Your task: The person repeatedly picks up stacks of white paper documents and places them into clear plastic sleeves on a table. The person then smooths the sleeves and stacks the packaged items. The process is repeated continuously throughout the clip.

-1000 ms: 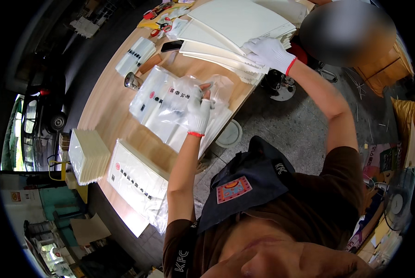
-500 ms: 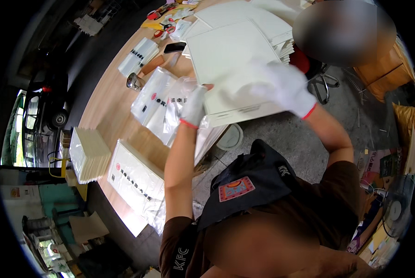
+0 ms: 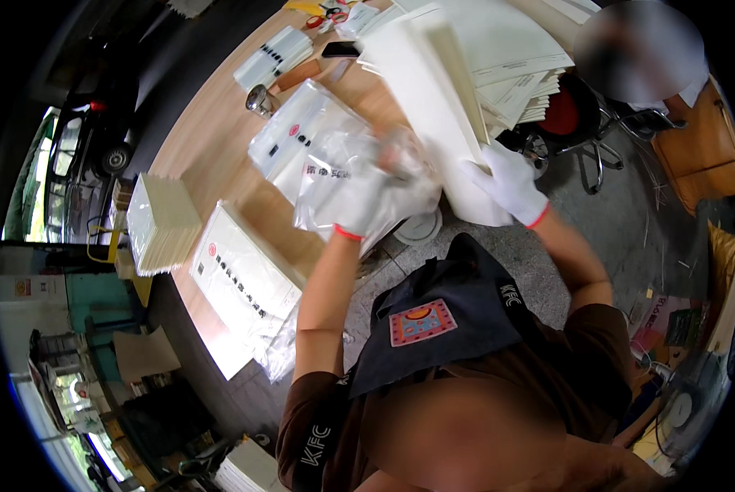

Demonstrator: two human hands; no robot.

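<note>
While a bent cream sheet point(image 3: 433, 102) is held between thumb and fingers by the gloved right hand point(image 3: 511, 182), just right of the clear bag point(image 3: 320, 193), the bag is touched by the left hand point(image 3: 363, 201), whose blurred grip cannot be told. Beyond the bag, a metal cup point(image 3: 261, 100) is seen leftward, fanned sheets point(image 3: 523, 57) rightward.

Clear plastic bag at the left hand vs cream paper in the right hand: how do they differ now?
- Look: the clear plastic bag is see-through with dark print; the cream paper is opaque.
- Shape: the bag is crumpled; the paper is bent lengthwise into a long form.
- Hand: the bag is at the left hand, fingers blurred; the paper is held by the right hand.
Shared: each has a white-gloved hand at it.
</note>
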